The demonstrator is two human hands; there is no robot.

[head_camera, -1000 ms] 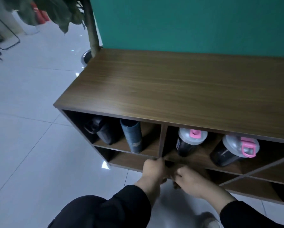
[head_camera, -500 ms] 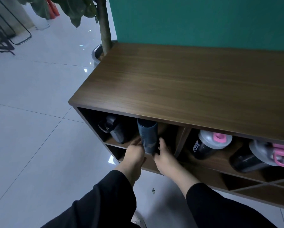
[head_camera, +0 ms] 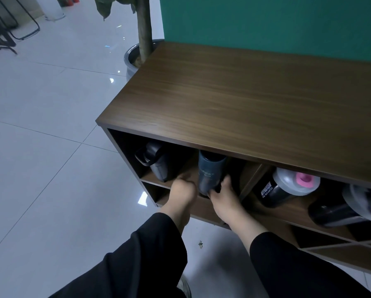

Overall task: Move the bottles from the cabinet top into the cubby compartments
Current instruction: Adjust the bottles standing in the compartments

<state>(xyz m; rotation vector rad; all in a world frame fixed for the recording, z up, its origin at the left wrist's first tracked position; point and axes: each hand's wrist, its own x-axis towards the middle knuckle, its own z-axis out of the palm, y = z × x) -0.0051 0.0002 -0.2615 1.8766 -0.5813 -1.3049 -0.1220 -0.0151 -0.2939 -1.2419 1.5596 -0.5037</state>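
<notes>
A dark blue bottle point(head_camera: 210, 171) stands upright in the upper left cubby of the wooden cabinet point(head_camera: 244, 108). My right hand point(head_camera: 224, 195) grips its base from the right. My left hand point(head_camera: 182, 190) is at the bottle's left side with fingers curled, touching or just beside it. A black bottle with a carry loop point(head_camera: 156, 162) stands tilted further left in the same cubby. Two black shaker bottles with grey lids and pink caps lie in the cubby to the right: one point(head_camera: 285, 190) and another point(head_camera: 347, 207). No bottle stands on the cabinet top.
A potted plant's trunk point(head_camera: 144, 29) and pot point(head_camera: 130, 59) stand at the cabinet's far left corner. A green wall point(head_camera: 266, 22) backs the cabinet. Glossy white floor tiles point(head_camera: 40, 147) spread left. Black chair legs point(head_camera: 6, 33) are at the far left. Diagonal dividers point(head_camera: 339, 246) fill the lower right.
Both hands rose from the lower shelf edge to the dark blue bottle in the upper left cubby and now stay around its base. The view shifted left.
</notes>
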